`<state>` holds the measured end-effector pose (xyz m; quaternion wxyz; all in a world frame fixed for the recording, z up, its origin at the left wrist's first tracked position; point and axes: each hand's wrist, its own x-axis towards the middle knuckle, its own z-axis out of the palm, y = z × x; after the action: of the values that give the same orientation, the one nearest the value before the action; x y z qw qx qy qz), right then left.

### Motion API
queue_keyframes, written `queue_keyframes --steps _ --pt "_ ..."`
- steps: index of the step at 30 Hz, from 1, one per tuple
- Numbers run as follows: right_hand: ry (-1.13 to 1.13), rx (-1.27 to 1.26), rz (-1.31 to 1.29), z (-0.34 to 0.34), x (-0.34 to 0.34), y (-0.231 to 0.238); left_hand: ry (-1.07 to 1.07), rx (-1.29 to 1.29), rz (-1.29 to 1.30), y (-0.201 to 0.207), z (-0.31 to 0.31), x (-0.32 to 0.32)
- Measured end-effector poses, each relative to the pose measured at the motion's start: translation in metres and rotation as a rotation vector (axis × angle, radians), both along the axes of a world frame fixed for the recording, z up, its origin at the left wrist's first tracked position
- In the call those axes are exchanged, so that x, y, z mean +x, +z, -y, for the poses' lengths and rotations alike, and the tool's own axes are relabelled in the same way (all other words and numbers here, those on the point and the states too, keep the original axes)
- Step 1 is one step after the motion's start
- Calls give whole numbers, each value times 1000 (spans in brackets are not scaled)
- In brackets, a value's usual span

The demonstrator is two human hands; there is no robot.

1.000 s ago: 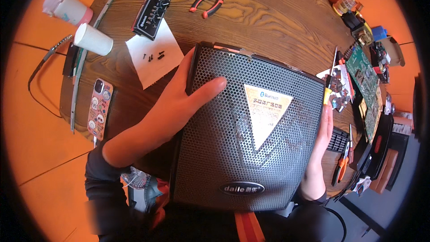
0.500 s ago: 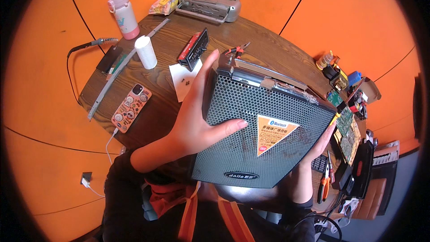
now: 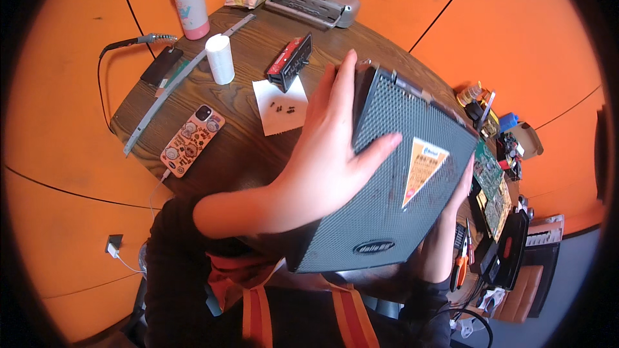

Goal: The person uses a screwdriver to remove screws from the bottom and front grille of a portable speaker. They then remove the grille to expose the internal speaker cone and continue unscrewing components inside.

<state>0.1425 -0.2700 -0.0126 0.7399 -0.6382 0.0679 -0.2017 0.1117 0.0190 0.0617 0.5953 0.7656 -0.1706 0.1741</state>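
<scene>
Between my two hands I hold up a boxy speaker [image 3: 380,174] with a grey perforated metal grille, tilted, with a triangular orange sticker and an oval badge on it. My left hand [image 3: 329,148] grips its left side, the thumb lying on the grille and the fingers along the edge. At the opposite side my right hand [image 3: 461,193] supports it; most of its fingers are hidden behind the box. Beyond my left hand, several small dark screws [image 3: 279,108] lie on a white sheet of paper [image 3: 267,122]. A red and black control panel module [image 3: 290,63] stands at the paper's far edge.
A phone [image 3: 192,142] in a patterned case, a white cylinder [image 3: 220,59], a metal strip [image 3: 151,114] and a pink-topped bottle [image 3: 191,3] are on the left. A soldering iron [image 3: 145,39] rests there too. Green circuit boards [image 3: 491,177] and orange-handled pliers [image 3: 460,269] lie right.
The speaker has turned and tilted in my hands and shifted slightly right. My left hand has moved right with it. The paper with screws shows more fully.
</scene>
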Motion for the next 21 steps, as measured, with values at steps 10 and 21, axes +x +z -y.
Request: queue_keyframes --steps 10,21 --pt "-17 -47 254 -3 19 20 -64 -71 110 -10 8 35" --pt "27 556 505 21 -50 -26 -281 -223 727 -42 -5 5"
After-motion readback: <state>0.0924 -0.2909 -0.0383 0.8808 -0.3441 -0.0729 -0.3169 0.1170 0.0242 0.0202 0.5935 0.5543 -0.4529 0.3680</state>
